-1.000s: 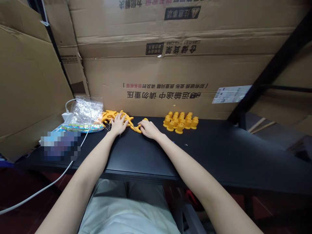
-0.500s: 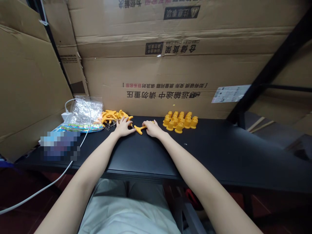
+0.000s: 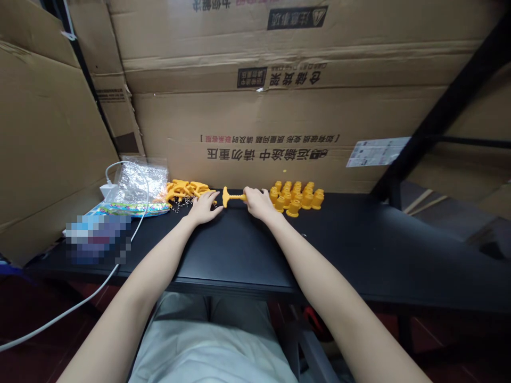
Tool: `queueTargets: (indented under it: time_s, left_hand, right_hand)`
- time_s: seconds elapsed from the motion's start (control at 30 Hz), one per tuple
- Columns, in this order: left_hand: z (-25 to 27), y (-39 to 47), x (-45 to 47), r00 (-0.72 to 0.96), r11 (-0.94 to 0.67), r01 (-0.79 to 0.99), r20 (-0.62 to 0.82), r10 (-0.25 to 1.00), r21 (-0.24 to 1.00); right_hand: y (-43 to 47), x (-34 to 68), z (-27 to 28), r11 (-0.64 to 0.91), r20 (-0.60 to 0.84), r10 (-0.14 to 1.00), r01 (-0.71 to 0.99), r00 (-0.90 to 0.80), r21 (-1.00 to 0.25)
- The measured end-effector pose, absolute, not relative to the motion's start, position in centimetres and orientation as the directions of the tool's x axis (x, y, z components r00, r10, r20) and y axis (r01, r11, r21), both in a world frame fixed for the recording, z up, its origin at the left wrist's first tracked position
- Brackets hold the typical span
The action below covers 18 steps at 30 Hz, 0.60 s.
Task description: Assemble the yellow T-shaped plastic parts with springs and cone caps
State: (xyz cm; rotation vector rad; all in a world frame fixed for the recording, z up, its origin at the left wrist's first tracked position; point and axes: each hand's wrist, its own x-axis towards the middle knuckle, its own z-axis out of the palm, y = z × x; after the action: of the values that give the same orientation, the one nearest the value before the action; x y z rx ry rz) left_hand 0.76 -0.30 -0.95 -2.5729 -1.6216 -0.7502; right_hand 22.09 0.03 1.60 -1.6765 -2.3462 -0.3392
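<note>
Cardboard panel [image 3: 259, 114] stands behind black table [image 3: 239, 250]. Cluster of yellow cups [image 3: 293, 208] just beside right hand; yellow pile [image 3: 181, 188] at left. Left hand [image 3: 203, 208] spread, nothing gripped, at pile's edge, contact unclear. Right hand [image 3: 259, 203] grasps yellow T-shaped piece [image 3: 225, 197] by its shaft, crossbar between hands.

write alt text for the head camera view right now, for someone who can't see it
A right hand holds a yellow T-shaped piece at a black table; the left hand is beside a pile of yellow pieces. Yellow cup-like parts stand grouped to the right, before a cardboard wall.
</note>
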Motion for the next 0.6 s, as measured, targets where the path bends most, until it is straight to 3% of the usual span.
queueTargets:
  time_s: [0.13, 0.33, 0.6]
  left_hand:
    - [-0.6, -0.5, 0.9, 0.392, -0.537, 0.83, 0.53, 0.752, 0.149]
    - [-0.2, 0.1, 1.0, 0.322, -0.475, 0.875, 0.624, 0.712, 0.09]
    - [0.6, -0.6, 1.2, 0.314, -0.425, 0.904, 0.619, 0.72, 0.035]
  right_hand:
    - [-0.3, 21.3, 1.5, 0.401, 0.409, 0.831, 0.915, -0.376, 0.027]
    - [-0.8, 20.1, 1.5, 0.51, 0.493, 0.734, 0.858, -0.468, 0.054]
    - [-1.5, 19.6, 2.1, 0.469, 0.479, 0.754, 0.879, -0.449, 0.086]
